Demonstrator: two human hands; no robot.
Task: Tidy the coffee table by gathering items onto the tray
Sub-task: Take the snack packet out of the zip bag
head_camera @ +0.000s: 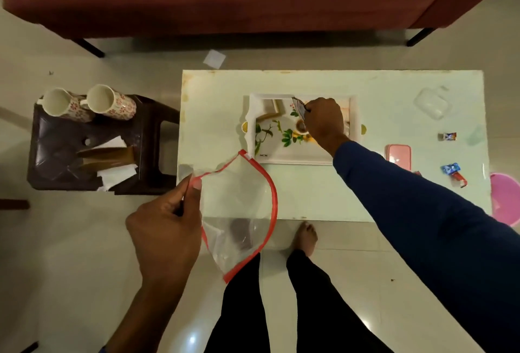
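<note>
Two hands busy: my right hand [323,122] pinches a small dark wrapper [298,105] over the tray [254,139]; my left hand [166,229] grips a clear red-edged pouch [239,212] nearer me; loose wrappers [450,169] lie right of the right hand, its reach.

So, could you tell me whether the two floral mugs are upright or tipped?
Tipped: both floral mugs lie sideways on the dark stool, openings showing.
</note>
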